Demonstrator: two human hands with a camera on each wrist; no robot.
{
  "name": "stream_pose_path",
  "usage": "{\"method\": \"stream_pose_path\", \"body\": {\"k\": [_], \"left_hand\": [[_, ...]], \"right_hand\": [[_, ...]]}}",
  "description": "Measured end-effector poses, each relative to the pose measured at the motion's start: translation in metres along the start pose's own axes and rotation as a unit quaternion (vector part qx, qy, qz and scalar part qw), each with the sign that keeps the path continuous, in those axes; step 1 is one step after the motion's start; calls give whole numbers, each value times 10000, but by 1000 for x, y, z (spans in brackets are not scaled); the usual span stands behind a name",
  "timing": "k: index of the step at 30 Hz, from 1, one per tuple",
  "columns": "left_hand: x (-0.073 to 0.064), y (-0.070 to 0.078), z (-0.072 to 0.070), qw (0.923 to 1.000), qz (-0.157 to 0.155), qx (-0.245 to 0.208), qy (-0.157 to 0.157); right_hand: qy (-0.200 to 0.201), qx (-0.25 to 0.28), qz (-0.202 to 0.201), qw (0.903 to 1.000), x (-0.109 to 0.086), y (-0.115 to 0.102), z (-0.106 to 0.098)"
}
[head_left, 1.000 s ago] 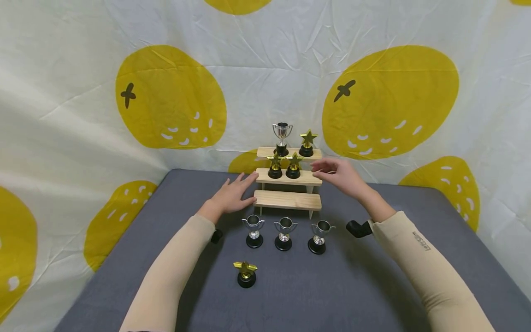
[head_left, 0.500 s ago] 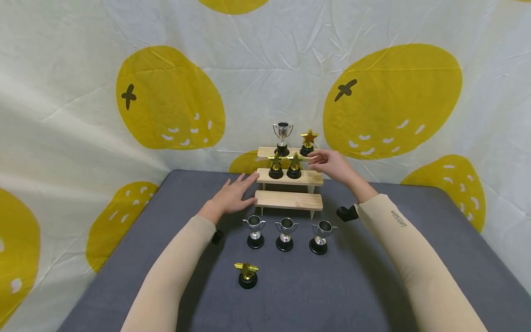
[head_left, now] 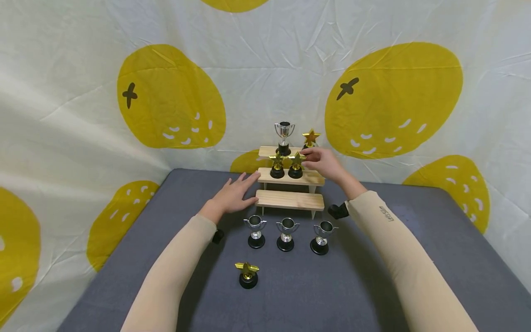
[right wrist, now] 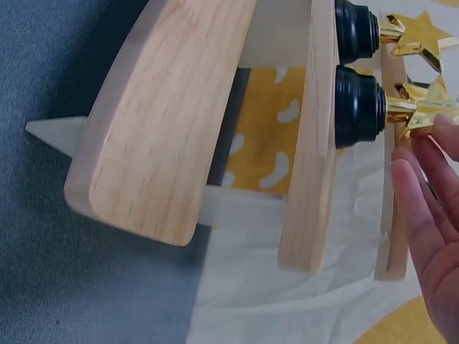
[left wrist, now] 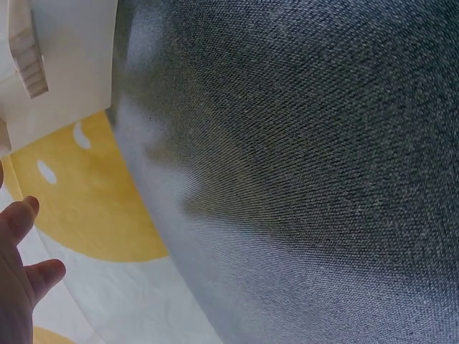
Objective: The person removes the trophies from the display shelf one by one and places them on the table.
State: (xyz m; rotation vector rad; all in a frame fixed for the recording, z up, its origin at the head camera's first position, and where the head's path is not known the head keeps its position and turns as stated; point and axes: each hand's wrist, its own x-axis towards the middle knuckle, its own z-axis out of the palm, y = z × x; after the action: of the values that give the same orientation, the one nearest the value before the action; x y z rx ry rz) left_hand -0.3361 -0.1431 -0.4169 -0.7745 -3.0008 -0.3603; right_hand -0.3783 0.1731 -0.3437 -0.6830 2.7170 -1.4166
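My right hand (head_left: 325, 163) is beside the right-hand star trophy (head_left: 296, 165) on the middle tier of a wooden step stand (head_left: 290, 199). Thumb and fingers are bent and apart, fingertips right at the point of the gold star in the right wrist view, where its black base (right wrist: 360, 107) stands on the board. Another star trophy (head_left: 277, 166) stands to its left. Spread fingers of my left hand (head_left: 230, 196) reach the stand's left end. On the top tier are a silver cup trophy (head_left: 284, 136) and a star trophy (head_left: 311, 137), its base partly hidden behind my right hand.
In front of the stand, three silver cup trophies, left (head_left: 256, 233), middle (head_left: 286, 234) and right (head_left: 321, 237), stand in a row. Nearer on the grey tablecloth (head_left: 315, 295) is one more star trophy (head_left: 248, 276). A patterned curtain (head_left: 269, 83) hangs close behind the stand.
My right hand has moved left from the stand's right end to the right-hand star trophy on the middle tier. My left hand has stayed at the left end.
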Motion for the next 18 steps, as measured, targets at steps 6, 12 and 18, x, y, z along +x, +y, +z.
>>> {"method": "stream_pose_path", "body": {"k": [6, 12, 18], "left_hand": [[0, 0, 1, 10000, 1, 16, -13], [0, 0, 1, 10000, -18, 22, -15], [0, 0, 1, 10000, -27, -21, -41]], "right_hand": [[139, 13, 31, 9999, 2, -1, 6], [274, 70, 96, 9996, 2, -3, 9], [439, 144, 109, 9989, 1, -4, 10]]}}
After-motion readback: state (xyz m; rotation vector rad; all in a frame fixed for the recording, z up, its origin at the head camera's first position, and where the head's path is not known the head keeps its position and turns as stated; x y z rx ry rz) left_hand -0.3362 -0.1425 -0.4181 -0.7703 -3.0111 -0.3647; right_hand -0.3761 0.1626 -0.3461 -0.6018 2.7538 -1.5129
